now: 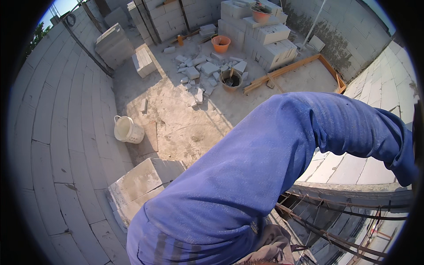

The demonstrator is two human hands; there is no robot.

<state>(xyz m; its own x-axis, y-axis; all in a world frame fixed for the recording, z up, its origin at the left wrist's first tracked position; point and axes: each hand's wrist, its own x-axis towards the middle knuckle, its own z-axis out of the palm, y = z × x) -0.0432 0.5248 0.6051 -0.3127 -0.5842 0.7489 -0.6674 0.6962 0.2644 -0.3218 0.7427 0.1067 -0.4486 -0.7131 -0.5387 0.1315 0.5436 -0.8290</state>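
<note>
Neither of my hands shows. A bent limb in dusty blue cloth (229, 163), seemingly my sleeved arm, fills the lower middle and reaches to the right rim. Its cuff end (399, 170) runs into the dark edge of the picture, so whatever lies beyond is hidden. Below it is a fold of brownish cloth (276, 245). Beneath the limb's right part are the top of a pale block wall (366, 170) and rusty steel bars (327, 232).
Block walls (62, 145) enclose a concrete floor (176, 137) far below. On it stand a white bucket (128, 131), an orange bucket (221, 43), a mortar bucket (231, 81), broken blocks (207, 68), stacked blocks (276, 53) and a wooden frame (287, 73). More blocks (139, 183) sit nearer.
</note>
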